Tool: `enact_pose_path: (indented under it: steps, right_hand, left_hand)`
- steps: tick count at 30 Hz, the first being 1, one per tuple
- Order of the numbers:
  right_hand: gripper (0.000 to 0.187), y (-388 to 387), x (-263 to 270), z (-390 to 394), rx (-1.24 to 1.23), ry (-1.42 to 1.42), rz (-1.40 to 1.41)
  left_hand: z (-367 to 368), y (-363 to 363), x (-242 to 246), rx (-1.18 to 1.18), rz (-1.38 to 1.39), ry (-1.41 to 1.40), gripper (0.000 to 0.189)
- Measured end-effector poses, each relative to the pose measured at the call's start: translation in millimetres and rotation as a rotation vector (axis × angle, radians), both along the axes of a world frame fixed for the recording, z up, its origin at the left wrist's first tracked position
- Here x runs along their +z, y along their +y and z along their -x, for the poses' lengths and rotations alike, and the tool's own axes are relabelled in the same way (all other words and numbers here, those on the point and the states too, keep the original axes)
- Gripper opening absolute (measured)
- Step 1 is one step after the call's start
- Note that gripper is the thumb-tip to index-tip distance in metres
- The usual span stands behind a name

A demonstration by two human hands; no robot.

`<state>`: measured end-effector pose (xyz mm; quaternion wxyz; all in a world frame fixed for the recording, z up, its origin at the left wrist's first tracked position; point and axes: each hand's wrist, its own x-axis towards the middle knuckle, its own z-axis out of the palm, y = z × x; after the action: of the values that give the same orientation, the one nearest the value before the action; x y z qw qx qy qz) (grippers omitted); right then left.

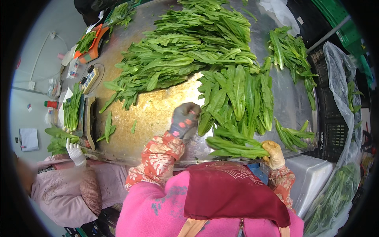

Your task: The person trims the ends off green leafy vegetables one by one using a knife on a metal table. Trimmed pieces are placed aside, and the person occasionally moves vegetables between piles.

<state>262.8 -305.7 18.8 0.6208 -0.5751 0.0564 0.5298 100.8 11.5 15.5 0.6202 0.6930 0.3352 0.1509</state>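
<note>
My right hand (272,154), in a yellowish glove, grips the end of a bunch of long leafy greens (237,145) at the metal table's (165,148) front edge. The leaves point left. My left hand (185,120), in a grey glove with pink flower spots, is curled into a fist above the table. Nothing shows in it; its inner side is hidden. Right of that fist lies a layer of greens (239,97) with leaves roughly lengthwise. Beyond both hands spreads a large heap of the same greens (189,44).
At left, a co-worker's white-gloved hand (76,152) touches greens beside a bunch (72,109) on a scale-like stand. An orange basket (88,54) and a power strip (90,80) sit farther back. Loose greens (291,136), a black crate (331,130) and a white box (308,174) are at right.
</note>
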Motion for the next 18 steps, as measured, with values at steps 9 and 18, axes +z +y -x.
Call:
enact_pose_path:
  steps: [9,18]
  right_hand:
    - [0.029,19,-8,13,-0.198,0.083,-0.516]
    - [0.048,64,2,45,0.026,-0.272,-0.334]
  left_hand:
    - [8,-10,-3,-0.262,0.185,0.014,0.044]
    - [-30,-99,-4,-0.397,0.657,-0.19,0.045]
